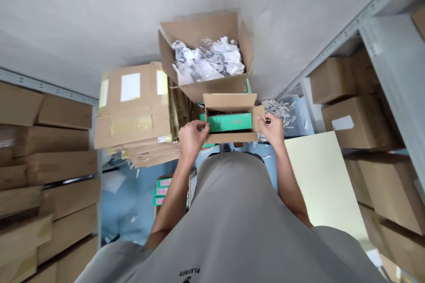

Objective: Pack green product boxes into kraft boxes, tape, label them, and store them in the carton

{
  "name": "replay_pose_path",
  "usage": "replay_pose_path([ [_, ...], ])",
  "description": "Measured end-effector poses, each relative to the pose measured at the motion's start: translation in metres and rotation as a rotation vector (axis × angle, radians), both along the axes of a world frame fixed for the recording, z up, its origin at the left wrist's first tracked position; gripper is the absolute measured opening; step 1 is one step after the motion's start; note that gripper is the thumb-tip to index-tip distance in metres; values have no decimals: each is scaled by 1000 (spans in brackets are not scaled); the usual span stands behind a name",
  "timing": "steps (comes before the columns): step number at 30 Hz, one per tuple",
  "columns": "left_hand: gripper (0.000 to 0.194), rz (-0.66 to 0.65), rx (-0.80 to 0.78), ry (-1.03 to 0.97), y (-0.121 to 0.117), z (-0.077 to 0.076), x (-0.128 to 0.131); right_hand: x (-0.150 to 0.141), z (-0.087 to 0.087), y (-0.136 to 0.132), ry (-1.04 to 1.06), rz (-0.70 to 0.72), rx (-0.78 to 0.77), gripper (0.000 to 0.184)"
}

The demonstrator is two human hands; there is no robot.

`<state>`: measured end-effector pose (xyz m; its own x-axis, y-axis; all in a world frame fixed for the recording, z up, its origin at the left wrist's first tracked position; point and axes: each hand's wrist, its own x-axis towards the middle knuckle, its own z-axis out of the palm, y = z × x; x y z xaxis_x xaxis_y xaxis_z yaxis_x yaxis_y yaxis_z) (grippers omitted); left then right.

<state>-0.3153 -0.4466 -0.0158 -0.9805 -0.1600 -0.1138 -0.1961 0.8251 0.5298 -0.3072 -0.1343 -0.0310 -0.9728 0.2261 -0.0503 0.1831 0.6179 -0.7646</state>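
An open cardboard box (pixel 229 138) sits in front of me with its flaps spread. Inside it lies a green box (pixel 230 122) with faint printed lettering. My left hand (pixel 193 136) pinches the left end flap between thumb and fingers. At the opposite end, my right hand (pixel 272 129) grips the right flap (pixel 258 117) the same way. Just beyond stands a larger open carton (pixel 202 26) filled with crumpled white paper (pixel 209 59).
Flattened cardboard (pixel 139 93) is stacked to the left. Shelves of cartons (pixel 66 166) line the left side, and more cartons (pixel 361 119) fill the right rack. Several green boxes (pixel 161 192) stand low at left. A pale yellow board (pixel 322 181) leans at right; paper scraps (pixel 280 110) lie behind.
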Motion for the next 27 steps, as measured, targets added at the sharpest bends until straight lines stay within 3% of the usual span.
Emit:
replay_pose_path([
  [5,21,77,48,-33,-43,-12,-8,-41,-1,-46,-31,138,23,37],
  [10,21,82,32,-106,-60,-27,-10,-61,-6,-68,-104,222,32,36],
  [13,17,64,16,-165,-65,-27,-8,-64,1,-72,-163,255,115,35],
  [15,15,53,16,-162,-67,-18,-6,-67,20,-71,-116,233,211,33],
  [18,32,99,72,-37,-67,13,-10,-84,63,-72,87,231,300,34],
  [20,36,130,136,96,-64,38,-23,-110,90,-79,199,304,311,35],
  [22,35,123,171,210,-58,60,-43,-148,107,-96,256,412,317,39],
  [24,34,80,174,280,-50,73,-67,-190,110,-121,238,548,375,44],
  [27,33,-1,123,337,-37,78,-98,-242,93,-163,93,687,514,51],
])
